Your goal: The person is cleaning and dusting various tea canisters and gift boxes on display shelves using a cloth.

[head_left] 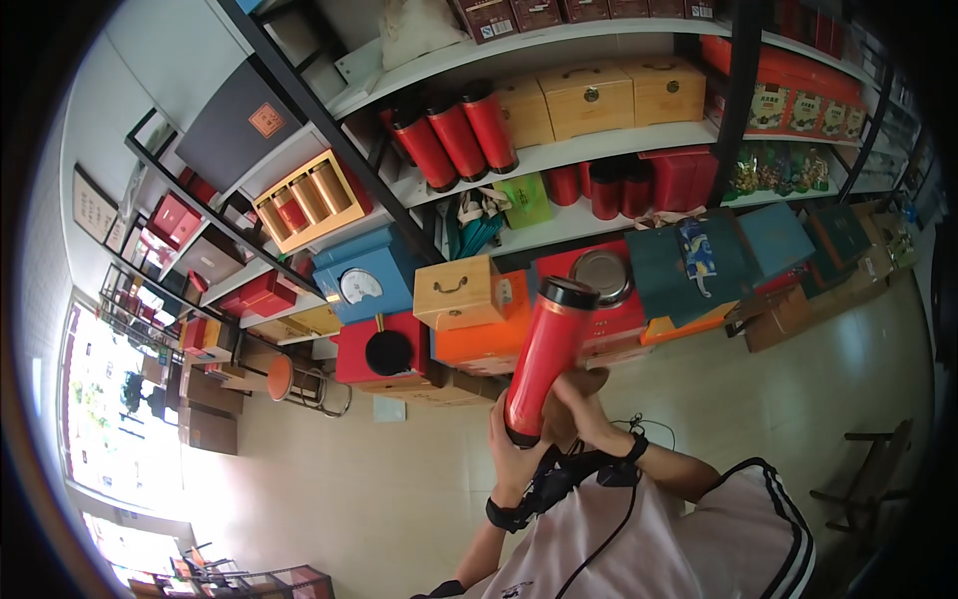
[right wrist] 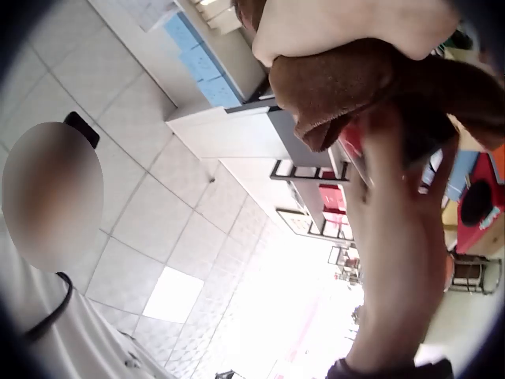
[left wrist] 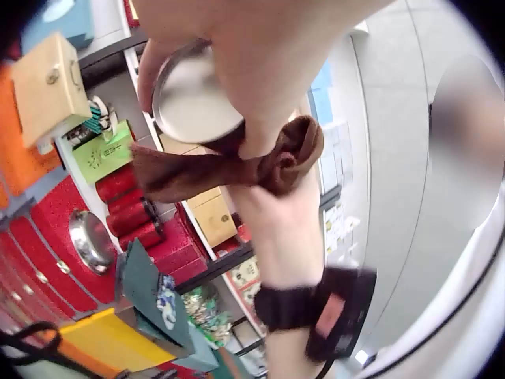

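Note:
In the head view a tall red canister point(head_left: 549, 351) with a black lid and black base is held up at a tilt before the chest. My left hand point(head_left: 509, 457) grips its lower end. The left wrist view shows the canister's pale round bottom point(left wrist: 197, 99) beside that hand's fingers. My right hand point(head_left: 587, 414) is at the canister's side, holding a brown cloth point(right wrist: 335, 87). Part of the cloth hangs loose past the hand in the left wrist view. In the right wrist view, cloth and fingers hide most of the canister.
Behind stand shelves with more red canisters point(head_left: 464, 130) and wooden boxes point(head_left: 589, 100). A low row of stacked boxes holds a wooden case point(head_left: 457, 292), a round metal tin point(head_left: 602, 275) and a black pan point(head_left: 388, 352). A stool point(head_left: 282, 379) stands left, a wooden chair point(head_left: 873, 474) right.

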`<state>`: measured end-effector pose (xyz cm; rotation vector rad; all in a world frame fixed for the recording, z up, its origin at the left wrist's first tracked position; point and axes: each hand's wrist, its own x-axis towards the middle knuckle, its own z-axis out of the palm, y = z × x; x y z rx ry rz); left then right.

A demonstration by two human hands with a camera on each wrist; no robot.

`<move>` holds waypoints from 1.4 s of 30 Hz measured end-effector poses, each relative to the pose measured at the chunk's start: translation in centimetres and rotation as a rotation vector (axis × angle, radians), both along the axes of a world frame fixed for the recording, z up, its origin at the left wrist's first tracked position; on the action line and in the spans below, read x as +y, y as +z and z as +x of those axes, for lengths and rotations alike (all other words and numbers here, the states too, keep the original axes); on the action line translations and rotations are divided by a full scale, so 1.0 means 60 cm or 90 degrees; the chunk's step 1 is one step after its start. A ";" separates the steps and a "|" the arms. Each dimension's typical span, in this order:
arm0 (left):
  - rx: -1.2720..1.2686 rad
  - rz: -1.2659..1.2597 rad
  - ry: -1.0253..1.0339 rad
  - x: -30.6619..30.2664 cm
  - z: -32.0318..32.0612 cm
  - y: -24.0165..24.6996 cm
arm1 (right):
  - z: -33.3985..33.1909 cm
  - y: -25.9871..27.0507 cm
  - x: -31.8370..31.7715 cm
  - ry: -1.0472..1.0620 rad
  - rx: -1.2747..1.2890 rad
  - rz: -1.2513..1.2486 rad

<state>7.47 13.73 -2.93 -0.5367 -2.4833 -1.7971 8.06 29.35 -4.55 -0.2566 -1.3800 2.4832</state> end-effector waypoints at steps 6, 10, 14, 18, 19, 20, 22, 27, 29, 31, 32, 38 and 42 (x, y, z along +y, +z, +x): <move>0.298 -0.179 0.124 0.002 0.034 -0.011 | -0.068 0.118 0.088 -0.161 0.134 -0.210; 0.369 -0.194 0.157 0.018 0.021 -0.005 | -0.029 0.028 0.030 0.082 -0.051 -0.176; 0.381 -0.178 0.149 0.027 -0.019 0.014 | -0.006 0.023 -0.047 0.102 0.034 0.068; 0.400 -0.242 0.066 0.020 -0.040 0.000 | -0.041 0.051 0.024 0.029 -0.118 -0.205; 0.351 -0.173 0.076 0.021 -0.035 -0.002 | -0.053 0.031 0.058 0.015 -0.123 -0.244; 0.300 -0.105 0.084 0.020 -0.029 -0.003 | -0.063 0.030 0.081 -0.036 -0.065 -0.298; 0.252 -0.103 0.069 -0.006 -0.017 0.015 | -0.073 0.108 0.113 -0.200 0.037 -0.194; 0.040 -0.157 -0.112 -0.114 -0.013 0.041 | -0.007 0.067 0.205 0.244 -0.028 0.034; 0.021 -0.152 -0.217 -0.146 -0.045 0.043 | 0.016 0.021 0.185 0.270 -0.129 0.049; -0.030 -0.138 -0.303 -0.160 -0.045 0.032 | 0.013 -0.027 0.160 0.273 -0.053 -0.073; -0.029 -0.139 -0.303 -0.152 -0.051 0.034 | 0.011 -0.034 0.166 0.273 -0.052 -0.073; -0.029 -0.143 -0.289 -0.138 -0.047 0.033 | -0.011 -0.029 0.179 0.170 -0.258 -0.079; -0.009 -0.128 -0.223 -0.107 -0.035 0.008 | -0.014 -0.006 0.185 0.119 -0.106 -0.069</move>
